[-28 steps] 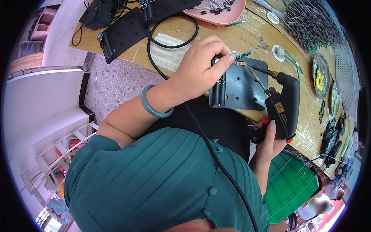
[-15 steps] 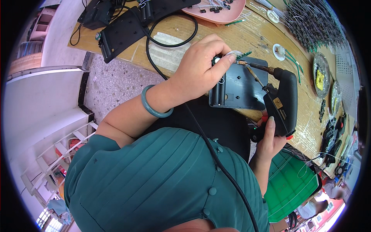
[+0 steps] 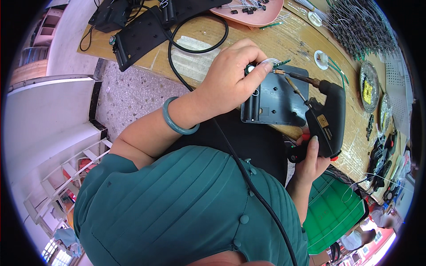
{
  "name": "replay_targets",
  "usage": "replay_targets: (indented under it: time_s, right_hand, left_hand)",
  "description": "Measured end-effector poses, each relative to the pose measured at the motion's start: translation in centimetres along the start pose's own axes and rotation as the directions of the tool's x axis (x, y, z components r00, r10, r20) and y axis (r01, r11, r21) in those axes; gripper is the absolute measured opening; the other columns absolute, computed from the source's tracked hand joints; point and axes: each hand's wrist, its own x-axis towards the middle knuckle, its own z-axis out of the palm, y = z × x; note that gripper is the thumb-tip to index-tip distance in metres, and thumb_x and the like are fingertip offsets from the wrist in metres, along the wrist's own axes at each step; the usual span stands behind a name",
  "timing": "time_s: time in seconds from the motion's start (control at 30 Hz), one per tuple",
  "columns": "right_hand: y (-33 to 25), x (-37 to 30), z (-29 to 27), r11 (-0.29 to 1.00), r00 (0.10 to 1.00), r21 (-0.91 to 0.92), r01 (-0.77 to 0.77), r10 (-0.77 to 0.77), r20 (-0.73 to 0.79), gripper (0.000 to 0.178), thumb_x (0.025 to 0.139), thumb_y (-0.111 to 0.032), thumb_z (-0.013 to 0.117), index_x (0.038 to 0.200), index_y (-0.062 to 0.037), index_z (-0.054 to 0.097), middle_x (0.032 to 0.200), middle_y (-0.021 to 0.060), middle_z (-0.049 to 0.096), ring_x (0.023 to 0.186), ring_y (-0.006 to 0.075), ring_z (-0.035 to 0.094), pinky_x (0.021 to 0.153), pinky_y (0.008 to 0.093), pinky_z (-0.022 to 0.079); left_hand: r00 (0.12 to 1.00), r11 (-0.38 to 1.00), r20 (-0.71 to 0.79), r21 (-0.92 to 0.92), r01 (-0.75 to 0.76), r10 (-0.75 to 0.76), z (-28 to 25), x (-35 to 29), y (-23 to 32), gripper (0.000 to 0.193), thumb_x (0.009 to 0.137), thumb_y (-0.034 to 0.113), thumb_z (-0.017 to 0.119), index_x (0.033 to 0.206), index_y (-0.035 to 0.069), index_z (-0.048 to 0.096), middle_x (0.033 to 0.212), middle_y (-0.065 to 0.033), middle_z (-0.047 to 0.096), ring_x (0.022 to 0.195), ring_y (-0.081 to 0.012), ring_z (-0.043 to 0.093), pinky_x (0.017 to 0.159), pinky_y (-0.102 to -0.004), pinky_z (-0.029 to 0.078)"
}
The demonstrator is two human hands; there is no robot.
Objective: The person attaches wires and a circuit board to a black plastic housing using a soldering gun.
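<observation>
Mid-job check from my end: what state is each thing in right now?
Left hand: closed on white wires
Right hand: closed on soldering gun
Soldering gun: tip near circuit board; contact unclear
Circuit board: at the left fingertips
Black panel: lying on table, partly covered
Pink tray: holding wired black parts
Metal dish: holding yellow sponge
Black cable: looped

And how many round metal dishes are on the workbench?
2: one metal dish at right, holding a yellow sponge; another dish beside it, lower right. Others may be hidden.

Glossy plastic panel (image 3: 280,103), matt plastic soldering gun (image 3: 330,119)
</observation>
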Motion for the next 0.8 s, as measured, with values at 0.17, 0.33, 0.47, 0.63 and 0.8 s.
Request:
replay_targets:
  time_s: [0.17, 0.33, 0.47, 0.63, 0.8]
  right_hand:
    - [0.01, -0.02, 0.34, 0.999, 0.998, 0.04, 0.032, -0.03, -0.048, 0.028, 0.09, -0.012, 0.051, 0.111, 0.0071, 0.052, 0.091, 0.0146, 0.061, 0.07, 0.0145, 0.056, 0.064, 0.0259, 0.045]
    - [-0.32, 0.15, 0.35, 0.999, 0.999, -0.046, -0.014, 0.013, -0.034, 0.027, 0.09, -0.011, 0.052, 0.111, 0.0061, 0.052, 0.092, 0.0141, 0.062, 0.071, 0.0143, 0.056, 0.064, 0.0259, 0.045]
    - [0.01, 0.15, -0.37, 0.999, 0.999, -0.04, -0.026, 0.027, 0.018, 0.04, 0.088, -0.005, 0.056, 0.124, 0.0062, 0.042, 0.096, 0.0155, 0.062, 0.074, 0.0138, 0.058, 0.065, 0.0257, 0.048]
    - [0.01, 0.24, -0.19, 0.999, 0.999, -0.03, -0.021, 0.022, 0.029, 0.047, 0.088, -0.004, 0.056, 0.129, 0.004, 0.035, 0.098, 0.0175, 0.061, 0.075, 0.0139, 0.058, 0.065, 0.0256, 0.048]
    - [0.05, 0.29, -0.27, 0.999, 0.999, -0.039, -0.035, 0.037, 0.038, 0.049, 0.087, -0.003, 0.056, 0.13, 0.0026, 0.033, 0.099, 0.0183, 0.06, 0.075, 0.0142, 0.058, 0.066, 0.026, 0.049]
  left_hand:
    - [1.0, 1.0, 0.0, 0.01, -0.004, 0.004, -0.03, 0.02, -0.03, 0.013, 0.086, 0.009, 0.057, 0.083, -0.004, 0.058, 0.081, -0.0088, 0.055, 0.074, -0.0171, 0.052, 0.067, -0.0277, 0.041]
    - [1.0, 1.0, 0.001, 0.006, 0.001, -0.001, 0.02, 0.03, -0.08, 0.013, 0.085, 0.009, 0.058, 0.082, -0.004, 0.058, 0.081, -0.0088, 0.055, 0.074, -0.0172, 0.052, 0.066, -0.0278, 0.041]
    - [1.0, 1.0, -0.007, -0.006, -0.008, 0.008, 0.07, 0.03, -0.07, 0.014, 0.085, 0.01, 0.058, 0.082, -0.004, 0.057, 0.081, -0.0088, 0.055, 0.074, -0.0175, 0.053, 0.067, -0.028, 0.041]
    - [1.0, 1.0, -0.01, -0.004, -0.003, 0.003, 0.07, -0.01, -0.03, 0.014, 0.085, 0.01, 0.059, 0.082, -0.004, 0.057, 0.081, -0.0091, 0.055, 0.075, -0.0181, 0.053, 0.067, -0.0283, 0.041]
    - [1.0, 1.0, -0.014, 0.006, -0.016, 0.016, 0.1, 0.05, -0.04, 0.014, 0.085, 0.01, 0.059, 0.082, -0.003, 0.057, 0.081, -0.0097, 0.056, 0.076, -0.0191, 0.054, 0.069, -0.0285, 0.042]
